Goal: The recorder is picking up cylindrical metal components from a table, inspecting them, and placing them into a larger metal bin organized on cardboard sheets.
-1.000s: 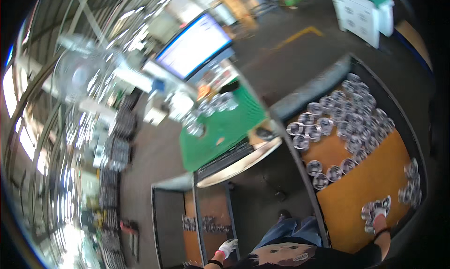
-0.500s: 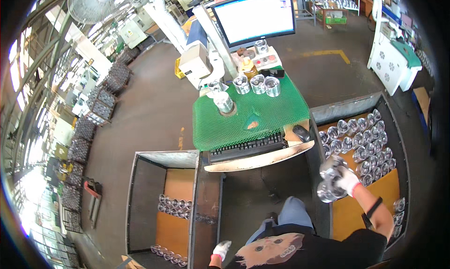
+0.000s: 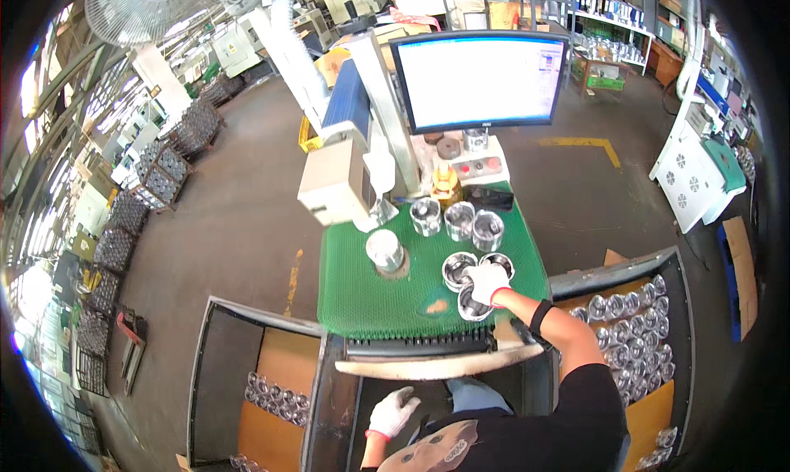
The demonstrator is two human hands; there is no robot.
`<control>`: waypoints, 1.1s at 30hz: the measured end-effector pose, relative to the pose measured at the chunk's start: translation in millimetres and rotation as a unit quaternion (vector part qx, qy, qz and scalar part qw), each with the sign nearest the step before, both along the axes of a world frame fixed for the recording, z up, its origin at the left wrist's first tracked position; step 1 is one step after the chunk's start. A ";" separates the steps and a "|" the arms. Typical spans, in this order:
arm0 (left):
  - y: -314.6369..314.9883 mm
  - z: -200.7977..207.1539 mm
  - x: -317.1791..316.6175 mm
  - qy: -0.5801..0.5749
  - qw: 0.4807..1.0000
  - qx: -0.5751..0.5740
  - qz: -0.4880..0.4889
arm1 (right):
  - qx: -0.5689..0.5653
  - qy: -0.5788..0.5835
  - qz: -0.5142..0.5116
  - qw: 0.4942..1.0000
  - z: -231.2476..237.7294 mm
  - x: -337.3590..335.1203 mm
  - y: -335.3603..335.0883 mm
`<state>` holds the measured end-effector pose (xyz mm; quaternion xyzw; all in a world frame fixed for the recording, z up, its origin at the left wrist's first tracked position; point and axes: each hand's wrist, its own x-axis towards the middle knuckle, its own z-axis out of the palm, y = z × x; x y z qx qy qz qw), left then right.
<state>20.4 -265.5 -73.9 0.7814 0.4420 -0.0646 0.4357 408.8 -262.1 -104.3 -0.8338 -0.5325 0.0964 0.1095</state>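
Observation:
My right hand, in a white glove, grips a cluster of three shiny hollow metal pistons by their rims. One piston is nearest me, with another piston at the left and the third partly under my fingers. They are at the right part of the green mat; I cannot tell whether they rest on it. Low in front of the desk, my gloved left hand is empty, its thumb apart from loosely bent fingers. A single piston stands under the marking machine's head.
Three pistons stand in a row behind, near an amber bottle and a black phone. A monitor rises beyond. Metal bins with pistons flank me: the right bin and the left bin. A keyboard lies along the front edge.
My right hand has carried the three pistons from above the right bin leftward and forward to the green mat. My left hand has risen slightly. The whole view has shifted with my head.

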 end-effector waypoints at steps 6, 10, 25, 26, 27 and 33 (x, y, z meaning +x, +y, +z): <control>35.2 -13.7 -22.6 0.099 0.994 0.040 0.030 | 0.036 -0.071 -0.018 0.997 6.3 13.9 27.0; 54.1 -18.8 -49.8 0.149 0.986 -0.024 0.075 | 0.070 -0.143 0.028 0.987 34.4 -21.9 15.8; 227.7 5.1 -90.2 -0.152 0.972 -0.153 0.095 | 0.081 -0.145 -0.233 0.958 -18.2 -117.9 31.6; 237.0 -3.2 -94.6 -0.167 0.959 -0.203 0.107 | 0.053 -0.056 -0.239 0.968 -19.7 -132.2 36.1; 247.1 0.2 -91.2 -0.179 0.942 -0.257 0.118 | 0.052 0.038 -0.203 0.977 6.6 -152.2 47.4; 266.8 5.2 -41.5 -0.281 0.756 -0.556 0.202 | 0.164 0.728 -0.174 0.642 115.7 -243.6 123.0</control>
